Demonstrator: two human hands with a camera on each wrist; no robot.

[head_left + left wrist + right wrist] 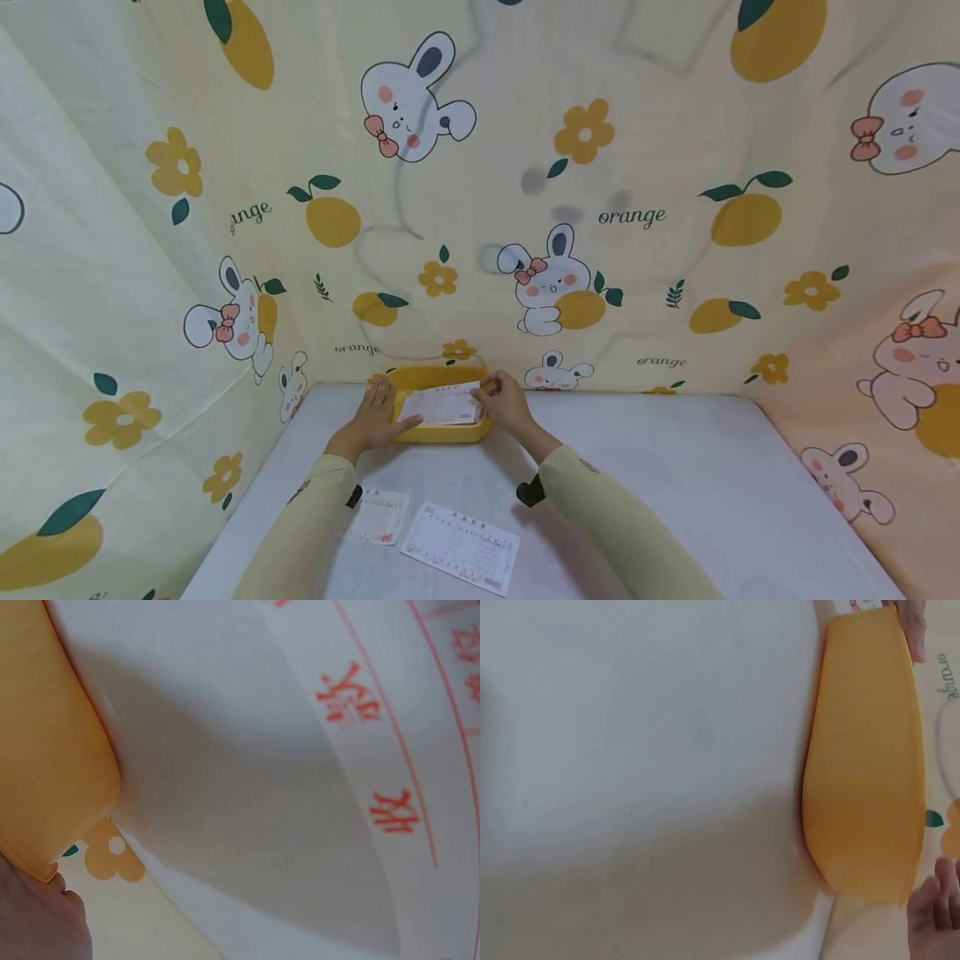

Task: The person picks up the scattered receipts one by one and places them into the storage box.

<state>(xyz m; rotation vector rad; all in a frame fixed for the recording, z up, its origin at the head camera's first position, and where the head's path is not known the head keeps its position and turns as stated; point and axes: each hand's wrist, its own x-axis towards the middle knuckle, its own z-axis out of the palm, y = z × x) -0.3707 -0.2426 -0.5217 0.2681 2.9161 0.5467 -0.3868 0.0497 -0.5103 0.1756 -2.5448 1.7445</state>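
A yellow plastic tray (442, 434) stands at the back of the table, with printed paper slips (438, 406) lying in it. My left hand (372, 419) rests against the tray's left end, its fingers straight and its thumb reaching over the front rim beside the slips. At the other end, my right hand (508, 404) pinches the right edge of the slips between thumb and fingertips. The right wrist view has the tray's outer wall (862, 757) with part of the right hand (932, 919) at its lower corner; what the fingers hold is out of sight there.
Nearer me on the white table (645, 492) lie two more printed slips: a red-printed one (378, 517) by the left sleeve and a larger one (461, 546) to its right. A patterned curtain (480, 200) encloses the table at the back and sides.
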